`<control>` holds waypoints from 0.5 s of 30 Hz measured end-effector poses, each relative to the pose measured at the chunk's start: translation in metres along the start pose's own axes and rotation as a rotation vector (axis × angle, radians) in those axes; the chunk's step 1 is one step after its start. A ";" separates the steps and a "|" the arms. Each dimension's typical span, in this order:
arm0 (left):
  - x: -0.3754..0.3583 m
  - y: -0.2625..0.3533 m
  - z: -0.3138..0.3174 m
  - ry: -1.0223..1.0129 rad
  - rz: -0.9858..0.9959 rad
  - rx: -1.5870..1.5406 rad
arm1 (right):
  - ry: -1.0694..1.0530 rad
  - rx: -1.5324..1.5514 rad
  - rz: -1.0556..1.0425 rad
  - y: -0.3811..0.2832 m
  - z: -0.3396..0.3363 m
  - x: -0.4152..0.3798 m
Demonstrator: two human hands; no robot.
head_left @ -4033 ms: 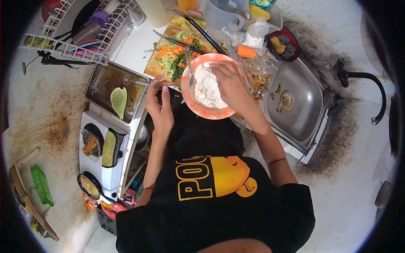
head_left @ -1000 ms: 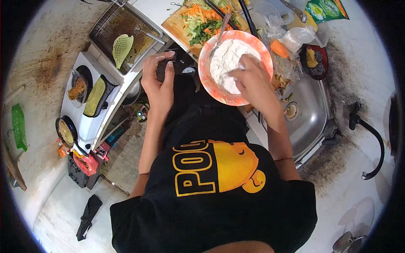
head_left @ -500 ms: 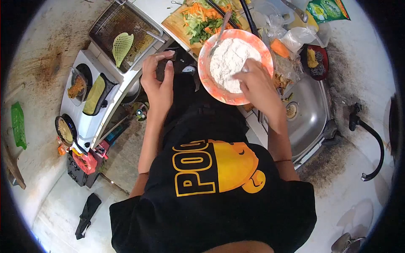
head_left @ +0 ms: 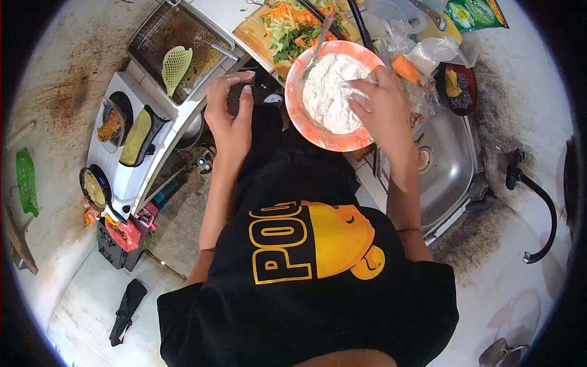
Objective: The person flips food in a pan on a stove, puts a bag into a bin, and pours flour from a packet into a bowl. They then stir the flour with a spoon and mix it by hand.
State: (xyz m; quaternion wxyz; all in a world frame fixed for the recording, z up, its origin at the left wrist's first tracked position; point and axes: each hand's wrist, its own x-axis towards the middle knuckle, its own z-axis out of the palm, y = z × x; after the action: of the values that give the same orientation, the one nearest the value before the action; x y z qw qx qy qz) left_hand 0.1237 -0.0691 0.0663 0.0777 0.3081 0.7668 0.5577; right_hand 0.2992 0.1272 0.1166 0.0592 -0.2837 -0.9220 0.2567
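Observation:
A white powder that looks like flour (head_left: pixel 330 101) fills an orange-and-white bowl (head_left: pixel 295 116) in front of me. Leaning in the bowl's far side is a metal spoon (head_left: pixel 322 38). My right hand (head_left: pixel 385 110) is over the right part of the bowl, its whitened fingertips at the powder, thumb and fingers apart and nothing visible between them. Left of the bowl, my left hand (head_left: pixel 231 113) hovers with thumb and fingers spread, holding nothing; white dust shows on its fingertips.
Shredded vegetables (head_left: pixel 293 30) lie on a wooden cutting board (head_left: pixel 251 33) behind the bowl. A steel sink (head_left: pixel 449 165) is at right. On the left are a stove (head_left: pixel 119 171) and a tray (head_left: pixel 143 46) holding a green slotted spatula (head_left: pixel 177 67).
My right hand has shifted right within the bowl, and its fingers have spread from a closer curl. My left hand stays almost still.

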 end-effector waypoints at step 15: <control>0.004 0.007 0.001 -0.016 -0.012 0.041 | -0.038 -0.243 -0.193 -0.004 0.012 -0.015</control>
State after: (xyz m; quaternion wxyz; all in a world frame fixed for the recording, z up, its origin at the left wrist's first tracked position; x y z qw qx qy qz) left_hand 0.1243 -0.0647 0.0731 0.0808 0.3097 0.7791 0.5390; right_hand 0.3064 0.1108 0.1094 0.0315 -0.1939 -0.9702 0.1418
